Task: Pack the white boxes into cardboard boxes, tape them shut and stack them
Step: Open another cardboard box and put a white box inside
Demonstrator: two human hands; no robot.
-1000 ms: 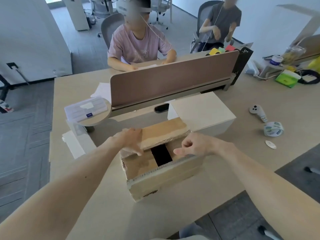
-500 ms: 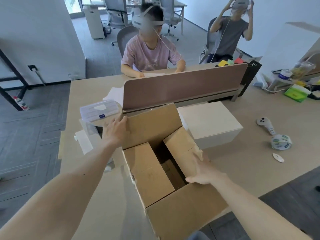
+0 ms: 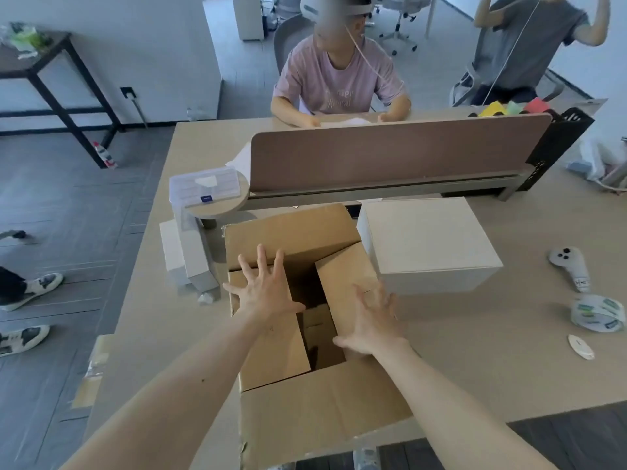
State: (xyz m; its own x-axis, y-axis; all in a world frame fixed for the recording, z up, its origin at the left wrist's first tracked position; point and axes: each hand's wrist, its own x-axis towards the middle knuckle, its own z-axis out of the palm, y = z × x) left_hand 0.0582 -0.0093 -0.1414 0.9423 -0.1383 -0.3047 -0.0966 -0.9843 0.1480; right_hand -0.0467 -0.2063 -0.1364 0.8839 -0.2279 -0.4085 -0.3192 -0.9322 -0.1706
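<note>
A brown cardboard box (image 3: 315, 412) stands on the table in front of me with its top flaps spread and a dark gap down the middle. My left hand (image 3: 266, 290) lies flat, fingers apart, on the left inner flap. My right hand (image 3: 373, 320) rests, fingers spread, on the right inner flap. A large white box (image 3: 427, 245) sits just right of the cardboard box. Smaller white boxes (image 3: 190, 256) stand to its left. A roll of printed tape (image 3: 597, 313) lies at the right.
A brown desk divider (image 3: 390, 157) crosses the table behind the boxes, with two people seated beyond it. A clear plastic case (image 3: 203, 186) rests on a round stand at left. A white controller (image 3: 570, 266) and a small white oval piece (image 3: 581, 346) lie near the tape.
The cardboard box's flaps have been opened up from nearly closed. Both hands moved from the outer flaps onto the two inner flaps, pressing flat.
</note>
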